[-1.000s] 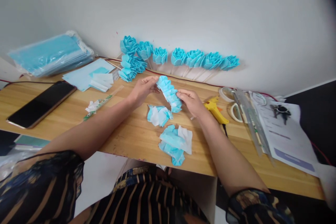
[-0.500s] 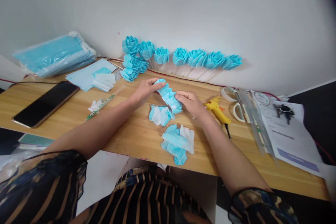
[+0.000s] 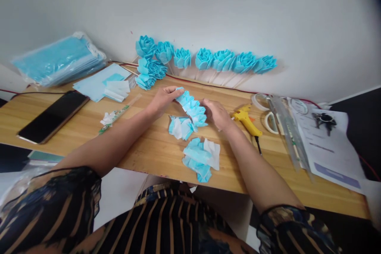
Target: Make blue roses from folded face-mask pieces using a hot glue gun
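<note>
A light-blue pleated petal strip (image 3: 192, 106) slants down to the right above the table, its lower edge in pointed folds. My left hand (image 3: 165, 100) pinches its upper left end between thumb and fingers. At the strip's right side, my right hand (image 3: 216, 113) has curled fingers against its back edge; the fingertips are partly hidden behind it. Just below lies a crumpled blue-and-white piece (image 3: 181, 127). Closer to the table's front edge is another loose pile of blue and white pieces (image 3: 201, 158).
Several blue flowers on sticks (image 3: 204, 59) lean along the wall. A yellow glue gun (image 3: 247, 122), tape rolls (image 3: 270, 122), rulers (image 3: 287, 135) and keys (image 3: 326, 119) on paper lie right. Left are a phone (image 3: 53, 117), blue sheets (image 3: 93, 83) and a bagged mask stack (image 3: 61, 59).
My right fingers have shifted up along the strip's right edge, and more of its pointed folds show. My left hand keeps its pinch. The view has shifted slightly.
</note>
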A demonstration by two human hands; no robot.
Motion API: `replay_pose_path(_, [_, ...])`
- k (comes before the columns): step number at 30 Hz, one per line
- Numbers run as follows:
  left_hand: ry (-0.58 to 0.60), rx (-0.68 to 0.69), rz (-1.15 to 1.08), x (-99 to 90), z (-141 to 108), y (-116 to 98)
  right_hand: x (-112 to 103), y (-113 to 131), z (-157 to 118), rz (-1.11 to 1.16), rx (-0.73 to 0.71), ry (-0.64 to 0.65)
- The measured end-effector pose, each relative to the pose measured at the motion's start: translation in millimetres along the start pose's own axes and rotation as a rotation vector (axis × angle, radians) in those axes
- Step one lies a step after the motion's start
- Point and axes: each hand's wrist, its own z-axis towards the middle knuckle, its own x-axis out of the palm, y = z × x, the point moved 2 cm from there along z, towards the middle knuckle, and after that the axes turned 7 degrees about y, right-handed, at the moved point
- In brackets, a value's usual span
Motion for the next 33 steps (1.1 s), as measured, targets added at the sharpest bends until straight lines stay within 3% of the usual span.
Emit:
replay_pose_path(7, [-0.01,-0.054,0.042,0.0,0.7,3.1,1.5,3.3,-1.3,-0.033,0.082,-0.034])
replay_pose_path(14, [-0.013,-0.071,0.081,1.5,-2.6,1.8,3.8,-0.1,-2.0,-0.145,0.102,0.067])
replay_pose_path(19, [-0.02,-0.067,0.117,-3.0,-1.8,3.4,3.1,1.3,-2.6,-0.168,0.081,0.004])
replay_pose_path(33, [0.016,-0.051,0.137,-0.9,-2.6,-0.2,-0.1,2.0,-2.3,-0.243,0.043,0.001])
